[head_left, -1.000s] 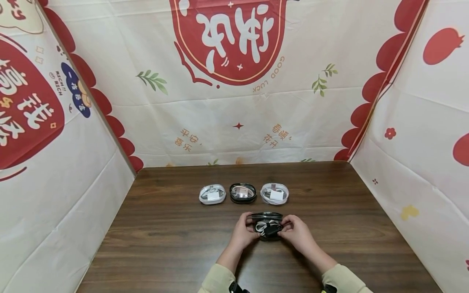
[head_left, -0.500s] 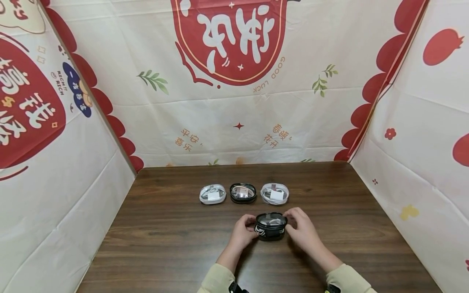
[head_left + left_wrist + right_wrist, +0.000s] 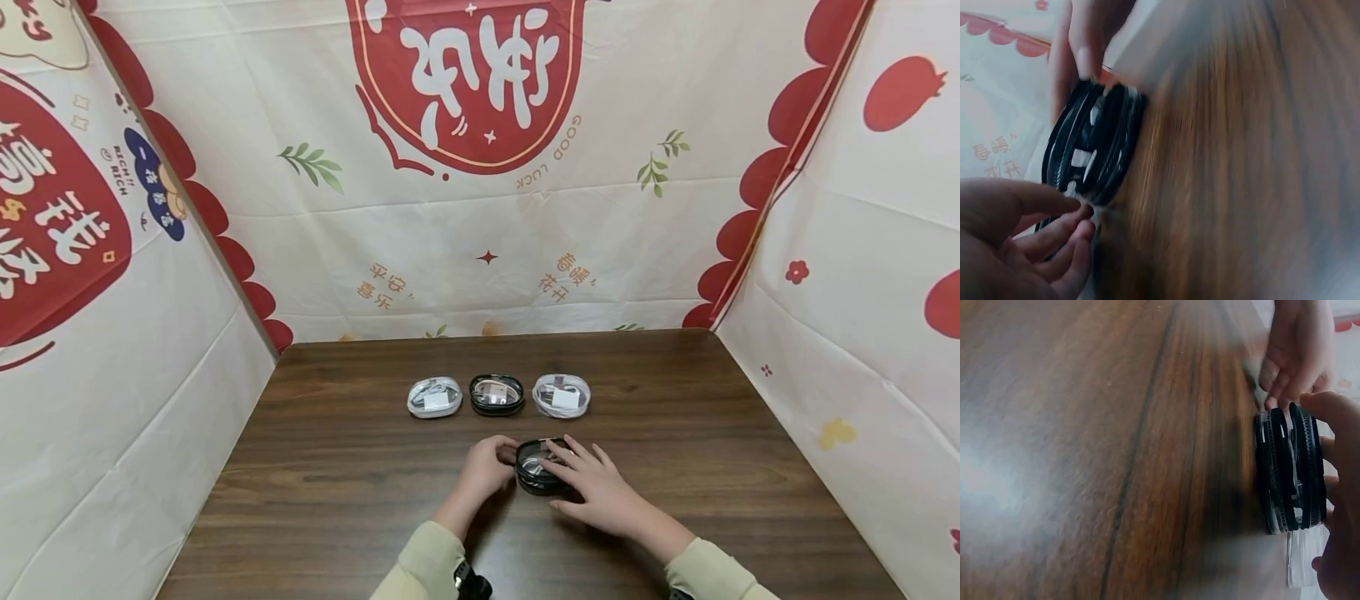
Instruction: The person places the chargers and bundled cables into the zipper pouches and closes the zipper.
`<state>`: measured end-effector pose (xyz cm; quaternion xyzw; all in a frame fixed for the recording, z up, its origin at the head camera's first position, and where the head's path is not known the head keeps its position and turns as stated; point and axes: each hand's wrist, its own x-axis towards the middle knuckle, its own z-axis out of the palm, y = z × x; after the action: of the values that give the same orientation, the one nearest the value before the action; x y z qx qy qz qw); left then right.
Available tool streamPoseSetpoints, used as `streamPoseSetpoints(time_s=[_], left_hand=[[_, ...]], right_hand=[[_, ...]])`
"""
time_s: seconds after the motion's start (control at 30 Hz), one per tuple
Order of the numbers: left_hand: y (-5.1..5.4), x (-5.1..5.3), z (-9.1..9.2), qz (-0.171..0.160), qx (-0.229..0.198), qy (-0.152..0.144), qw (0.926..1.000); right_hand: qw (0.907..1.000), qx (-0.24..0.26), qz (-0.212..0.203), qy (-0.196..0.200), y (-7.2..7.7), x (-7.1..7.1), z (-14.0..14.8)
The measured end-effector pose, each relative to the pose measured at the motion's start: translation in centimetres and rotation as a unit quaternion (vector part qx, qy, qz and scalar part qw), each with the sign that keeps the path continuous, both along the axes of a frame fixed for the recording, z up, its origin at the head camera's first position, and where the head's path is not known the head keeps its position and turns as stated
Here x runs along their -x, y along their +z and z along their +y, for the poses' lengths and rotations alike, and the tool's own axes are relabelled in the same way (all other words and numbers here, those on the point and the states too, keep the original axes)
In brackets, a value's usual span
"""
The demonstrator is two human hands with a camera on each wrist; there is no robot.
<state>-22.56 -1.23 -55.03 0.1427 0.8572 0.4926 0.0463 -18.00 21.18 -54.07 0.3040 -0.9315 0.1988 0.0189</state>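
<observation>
A small oval zip case (image 3: pixel 533 468) with black trim and a clear top lies on the table in front of me. Something pale shows inside through the clear part. My left hand (image 3: pixel 486 468) pinches the case's left end between thumb and fingers; whether it has the zip pull is hard to tell. In the left wrist view, a gap shows between the black rims of the case (image 3: pixel 1094 140). My right hand (image 3: pixel 600 493) rests over the lid's right part with fingers extended. In the right wrist view, its fingers (image 3: pixel 1338 415) lie along the top side of the case (image 3: pixel 1291 469).
Behind the hands, three similar cases stand in a row: a white-trimmed one (image 3: pixel 435 397), a black-trimmed one (image 3: pixel 497 395) and another white-trimmed one (image 3: pixel 562 396). The brown wooden table (image 3: pixel 337 500) meets printed cloth walls (image 3: pixel 480 225) at the back and sides.
The case's lid, raised a second ago with a white cable and black plug showing, has come down. My right hand has moved from the right end onto the top; the left stays at the left end.
</observation>
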Motion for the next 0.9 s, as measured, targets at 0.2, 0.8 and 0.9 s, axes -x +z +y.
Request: streamPoseSetpoints(time_s=[0.2,0.8,0.9], left_hand=[[0.2,2.4,-0.2,0.04,0.137,-0.093,0.9853],[0.7,5.0,1.4,0.111,0.299,-0.171,0.9322],[1.0,5.0,1.5,0.134,0.314,-0.2,0.9183]], right_hand=[[0.9991,-0.025,-0.022,0.028,0.1,-0.4,0.5],[0.9961,-0.05,0.017,0.07,-0.4,-0.4,1.5],[0.9947,-0.066,0.034,0.071,-0.4,-0.2,1.5]])
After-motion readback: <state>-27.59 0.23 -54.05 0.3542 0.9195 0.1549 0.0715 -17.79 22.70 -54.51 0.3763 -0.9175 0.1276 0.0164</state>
